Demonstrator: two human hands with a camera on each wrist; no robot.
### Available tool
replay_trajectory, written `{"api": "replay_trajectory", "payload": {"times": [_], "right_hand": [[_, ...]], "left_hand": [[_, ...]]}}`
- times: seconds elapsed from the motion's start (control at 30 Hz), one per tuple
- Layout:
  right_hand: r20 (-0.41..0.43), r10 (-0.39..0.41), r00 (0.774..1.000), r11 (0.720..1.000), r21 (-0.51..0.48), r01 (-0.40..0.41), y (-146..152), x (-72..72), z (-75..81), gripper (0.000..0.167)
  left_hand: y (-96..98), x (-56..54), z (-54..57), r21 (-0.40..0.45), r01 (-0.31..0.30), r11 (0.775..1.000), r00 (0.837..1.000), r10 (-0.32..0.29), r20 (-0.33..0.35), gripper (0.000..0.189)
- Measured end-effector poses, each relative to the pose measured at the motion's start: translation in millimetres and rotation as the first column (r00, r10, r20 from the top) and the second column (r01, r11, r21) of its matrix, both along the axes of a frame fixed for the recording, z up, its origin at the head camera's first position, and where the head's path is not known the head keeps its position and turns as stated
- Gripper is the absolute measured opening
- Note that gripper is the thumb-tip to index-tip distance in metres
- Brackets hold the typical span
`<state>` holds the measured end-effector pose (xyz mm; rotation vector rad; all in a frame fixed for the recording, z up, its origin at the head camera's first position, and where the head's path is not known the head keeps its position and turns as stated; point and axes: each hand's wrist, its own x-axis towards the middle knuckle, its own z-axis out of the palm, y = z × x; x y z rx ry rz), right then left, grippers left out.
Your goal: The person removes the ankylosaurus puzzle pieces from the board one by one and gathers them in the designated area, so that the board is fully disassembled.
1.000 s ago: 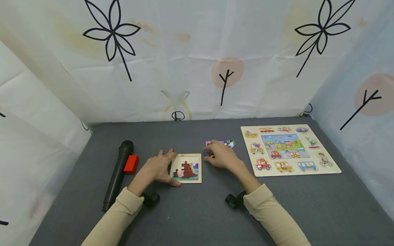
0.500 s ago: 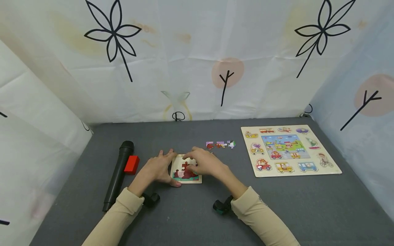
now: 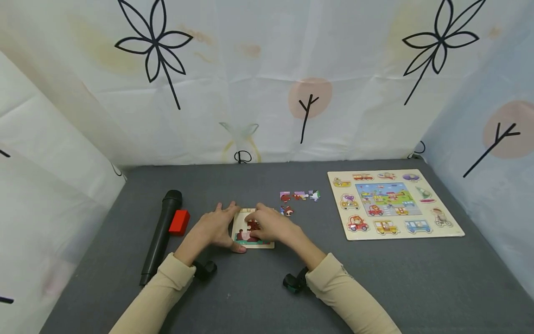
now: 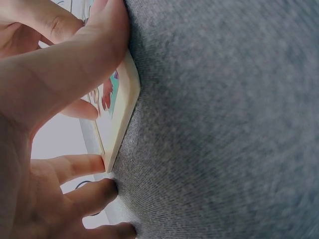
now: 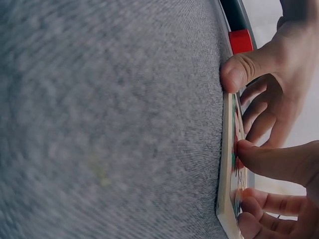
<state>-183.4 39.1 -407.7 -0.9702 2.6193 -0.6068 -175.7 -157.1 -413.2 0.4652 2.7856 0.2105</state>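
While near four loose pieces (image 3: 285, 196), two hands (image 3: 214, 228) at one framed puzzle (image 3: 244, 236).

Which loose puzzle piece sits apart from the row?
The lone piece just right of the small puzzle board; the other loose pieces line up side by side behind it.

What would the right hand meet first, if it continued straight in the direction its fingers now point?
Probably the fingertips of the left hand, beside the left edge of the small, square, pale-wood puzzle board; heights are hard to judge, so it might pass above.
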Motion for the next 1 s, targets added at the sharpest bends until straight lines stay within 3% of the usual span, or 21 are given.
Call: {"api": "replay_trajectory", "payload": {"times": [0.4,1.0], "right_hand": [[-0.006,-0.026,1.0,1.0,-0.011,0.026,0.2,2.8,-3.5,0.031],[-0.092,-0.019,0.996,1.0,0.004,0.019,-0.3,5.2,-5.0,0.031]], "left_hand": [[0.0,0.7,-0.4,0.018,0.004,1.0,1.0,-0.004,-0.004,0.113],[-0.4,-0.6,-1.9,0.027,0.006,1.0,1.0,-0.006,0.0,0.113]]}}
